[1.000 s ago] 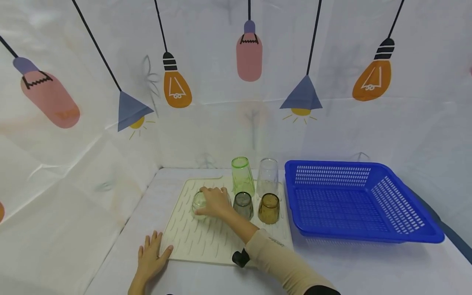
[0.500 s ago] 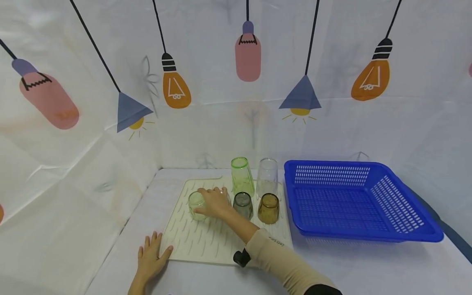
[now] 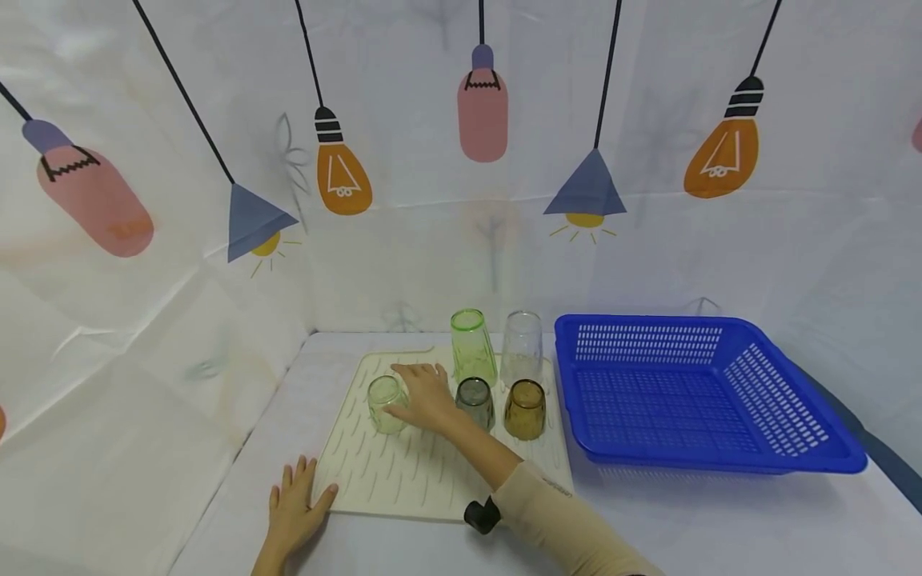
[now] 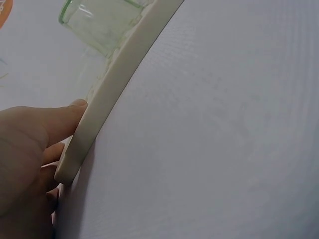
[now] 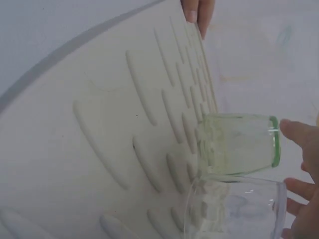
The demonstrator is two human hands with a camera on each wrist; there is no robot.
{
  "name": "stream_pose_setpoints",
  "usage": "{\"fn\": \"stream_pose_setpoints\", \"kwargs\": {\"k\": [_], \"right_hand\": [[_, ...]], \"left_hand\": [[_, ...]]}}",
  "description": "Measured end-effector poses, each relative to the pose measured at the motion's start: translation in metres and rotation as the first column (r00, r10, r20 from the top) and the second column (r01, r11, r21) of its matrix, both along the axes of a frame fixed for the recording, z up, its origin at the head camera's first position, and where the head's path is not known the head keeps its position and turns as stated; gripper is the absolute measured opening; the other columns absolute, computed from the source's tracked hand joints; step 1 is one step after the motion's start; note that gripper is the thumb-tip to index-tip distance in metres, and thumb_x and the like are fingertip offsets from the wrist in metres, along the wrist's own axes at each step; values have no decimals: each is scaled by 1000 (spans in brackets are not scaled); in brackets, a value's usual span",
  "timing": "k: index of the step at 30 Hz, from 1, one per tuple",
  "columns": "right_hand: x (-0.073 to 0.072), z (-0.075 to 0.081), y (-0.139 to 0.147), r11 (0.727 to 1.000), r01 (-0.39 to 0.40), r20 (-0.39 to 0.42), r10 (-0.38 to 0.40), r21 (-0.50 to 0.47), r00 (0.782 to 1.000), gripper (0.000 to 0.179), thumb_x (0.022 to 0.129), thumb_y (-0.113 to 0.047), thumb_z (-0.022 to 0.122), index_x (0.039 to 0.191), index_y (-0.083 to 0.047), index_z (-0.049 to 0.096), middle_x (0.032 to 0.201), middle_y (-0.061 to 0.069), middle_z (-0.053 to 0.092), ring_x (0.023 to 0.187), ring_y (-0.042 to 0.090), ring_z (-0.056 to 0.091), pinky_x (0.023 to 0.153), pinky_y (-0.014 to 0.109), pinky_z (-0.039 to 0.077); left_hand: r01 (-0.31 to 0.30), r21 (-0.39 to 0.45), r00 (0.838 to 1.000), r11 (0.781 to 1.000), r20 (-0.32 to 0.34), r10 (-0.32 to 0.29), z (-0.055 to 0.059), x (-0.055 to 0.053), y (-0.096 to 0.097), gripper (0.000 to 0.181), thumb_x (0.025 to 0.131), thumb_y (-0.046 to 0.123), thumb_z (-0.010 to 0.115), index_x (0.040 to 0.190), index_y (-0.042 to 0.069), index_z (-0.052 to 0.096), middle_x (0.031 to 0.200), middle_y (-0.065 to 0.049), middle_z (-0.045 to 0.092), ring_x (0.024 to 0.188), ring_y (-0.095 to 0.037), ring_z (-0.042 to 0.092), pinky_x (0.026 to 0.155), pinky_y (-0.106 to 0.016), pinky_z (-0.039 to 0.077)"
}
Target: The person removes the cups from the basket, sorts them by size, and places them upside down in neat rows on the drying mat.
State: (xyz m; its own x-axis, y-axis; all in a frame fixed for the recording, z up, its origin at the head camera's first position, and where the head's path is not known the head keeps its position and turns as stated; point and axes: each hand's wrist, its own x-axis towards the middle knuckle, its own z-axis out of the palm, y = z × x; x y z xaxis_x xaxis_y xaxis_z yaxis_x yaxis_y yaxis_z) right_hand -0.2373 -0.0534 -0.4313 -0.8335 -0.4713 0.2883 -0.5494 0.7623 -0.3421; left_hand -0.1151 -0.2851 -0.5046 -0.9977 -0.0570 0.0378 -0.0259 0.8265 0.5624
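A short pale green glass point(image 3: 386, 406) stands on the left of the cream ridged mat point(image 3: 389, 480). My right hand point(image 3: 425, 398) is just right of it, fingers spread and relaxed. In the right wrist view the thumb is close to the green rim, and the other fingers are near the rim of a clear glass point(image 5: 239, 206) beside it. That clear glass is mostly hidden behind the hand in the head view. My left hand point(image 3: 295, 504) lies at the mat's near left corner with fingers extended, its thumb touching the mat's edge.
On the mat's right half stand a tall green glass point(image 3: 473, 348), a tall clear glass point(image 3: 522, 348), a short grey glass point(image 3: 475, 404) and a short amber glass point(image 3: 525, 410). A blue perforated basket point(image 3: 709, 460) sits right of the mat. A printed white sheet hangs behind.
The pale green glass has shifted slightly left, and my right hand has let go of it, drawing back a little to the right. The left hand stays put.
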Motion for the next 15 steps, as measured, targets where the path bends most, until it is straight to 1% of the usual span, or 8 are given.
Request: {"fn": "stream_pose_setpoints", "kwargs": {"k": [2,4,6,10,15], "right_hand": [[4,3,6,998,-16,-7,16,-61,1000,66,84,-44,68,138,-13,46,134,6,53,124,27,46,107,57,27],[9,6,13,994,-34,-7,33,-102,999,65,85,-42,67,138,-12,45,135,7,51,126,27,44,108,56,27],[14,10,21,989,-50,-11,49,-136,999,64,86,-40,67,138,-11,45,136,8,51,126,28,44,108,55,27],[27,14,44,981,-75,-34,70,-177,997,63,86,-38,67,137,-9,46,135,10,51,125,31,44,107,55,28],[45,18,74,975,-76,-53,66,-208,996,63,85,-36,68,136,-6,47,135,11,51,125,32,44,106,55,29]], "left_hand": [[2,-3,1000,1000,-9,-2,0,0,0,69,90,28,56,133,-20,33,141,-43,18,130,-62,9,101,-73,5],[2,-3,1000,1000,-17,-2,1,0,0,68,90,28,56,133,-20,33,140,-43,19,129,-62,9,100,-73,5],[-2,-4,1000,1000,-12,2,1,0,0,68,90,28,56,133,-20,33,140,-43,18,130,-62,9,101,-73,5],[-8,2,1000,1000,-3,8,0,1,1,68,90,28,56,133,-20,33,141,-43,18,130,-62,9,101,-73,4],[-11,-3,1000,1000,-8,11,0,1,0,68,89,27,57,132,-20,33,140,-44,19,129,-63,10,100,-73,5]]}}
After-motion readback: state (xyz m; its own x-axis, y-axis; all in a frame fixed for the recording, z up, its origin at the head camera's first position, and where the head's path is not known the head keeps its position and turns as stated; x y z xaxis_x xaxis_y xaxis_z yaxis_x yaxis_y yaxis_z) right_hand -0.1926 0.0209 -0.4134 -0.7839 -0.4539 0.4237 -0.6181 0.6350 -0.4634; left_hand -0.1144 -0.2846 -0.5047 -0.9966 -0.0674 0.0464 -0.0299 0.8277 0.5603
